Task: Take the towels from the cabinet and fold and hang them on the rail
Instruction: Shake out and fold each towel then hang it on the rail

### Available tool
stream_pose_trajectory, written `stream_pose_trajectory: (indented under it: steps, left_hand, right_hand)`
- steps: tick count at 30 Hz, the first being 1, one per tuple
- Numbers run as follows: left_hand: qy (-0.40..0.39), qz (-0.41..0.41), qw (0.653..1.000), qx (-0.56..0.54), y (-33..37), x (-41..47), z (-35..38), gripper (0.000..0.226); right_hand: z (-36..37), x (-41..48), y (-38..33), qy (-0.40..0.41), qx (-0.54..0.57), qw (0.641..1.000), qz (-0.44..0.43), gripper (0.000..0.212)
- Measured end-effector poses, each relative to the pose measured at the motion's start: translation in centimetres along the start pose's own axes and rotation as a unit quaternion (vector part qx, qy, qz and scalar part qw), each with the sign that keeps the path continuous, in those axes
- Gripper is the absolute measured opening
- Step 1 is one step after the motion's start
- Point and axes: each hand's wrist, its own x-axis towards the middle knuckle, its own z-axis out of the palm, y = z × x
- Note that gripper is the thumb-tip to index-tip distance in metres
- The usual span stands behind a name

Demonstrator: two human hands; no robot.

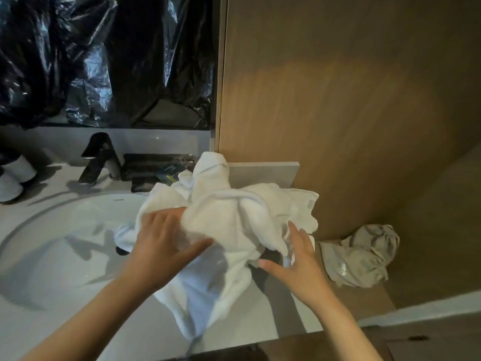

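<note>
A crumpled white towel (223,225) lies heaped on the vanity counter (145,332), partly over the right edge of the sink basin (52,246), with one end hanging over the counter's front edge. My left hand (166,243) rests on the towel's left side, fingers reaching under a fold and thumb stretched across the cloth. My right hand (296,259) is at the towel's right side with fingers spread, touching a hanging corner. No rail or cabinet interior shows in view.
A dark faucet (100,157) stands behind the basin, with a dark tray (153,168) of small items beside it. Black plastic (104,61) covers the mirror. A wooden wall panel (351,100) rises on the right. A crumpled beige cloth (359,256) lies on a lower wooden ledge.
</note>
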Motion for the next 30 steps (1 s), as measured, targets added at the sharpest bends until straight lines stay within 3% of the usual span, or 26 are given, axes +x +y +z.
stream_pose_trajectory:
  steps: [2,6,8,11,13,17,21,25,27,30]
  left_hand:
    - [-0.019,-0.035,0.998,0.049,-0.6,-1.3,-0.2,0.088]
    - [-0.129,-0.131,0.975,-0.127,-0.2,-1.7,-0.9,0.056]
    - [-0.127,-0.136,0.968,-0.170,0.1,-1.5,-1.0,0.044]
    - [-0.112,-0.113,0.977,-0.141,0.0,-1.6,-0.9,0.030]
    - [-0.086,-0.096,0.984,-0.121,0.1,-1.7,-0.8,0.035]
    - [0.004,-0.063,0.991,-0.117,0.0,-0.9,-1.6,0.040]
    - [0.130,-0.026,0.985,-0.114,2.0,0.8,-2.8,0.037]
    - [0.237,0.126,0.951,-0.152,5.7,2.5,-1.8,0.020]
    - [0.229,0.209,0.945,-0.107,5.7,3.3,0.1,0.013]
    - [0.098,0.190,0.975,-0.055,3.9,2.9,4.0,0.013]
  right_hand:
    - [0.4,0.8,0.1,0.014,0.016,1.000,-0.011,0.116]
    - [-0.7,3.7,-0.9,0.035,0.043,0.995,-0.078,0.114]
    - [-1.4,5.4,-1.5,0.028,0.031,0.995,-0.093,0.115]
    - [-1.1,7.1,-1.9,-0.017,-0.067,0.993,-0.093,0.115]
    - [-0.2,7.2,-2.0,-0.016,-0.122,0.988,-0.099,0.104]
    - [-0.1,5.7,-2.7,-0.004,0.003,0.991,-0.131,0.062]
    - [-4.6,5.6,-6.6,0.131,0.065,0.974,-0.175,0.036]
    - [-8.5,6.5,-10.5,0.274,-0.006,0.926,-0.261,0.046]
    - [-8.8,7.0,-10.5,0.251,-0.096,0.936,-0.225,0.055]
    - [-8.4,6.7,-8.6,0.087,-0.153,0.980,-0.096,0.072]
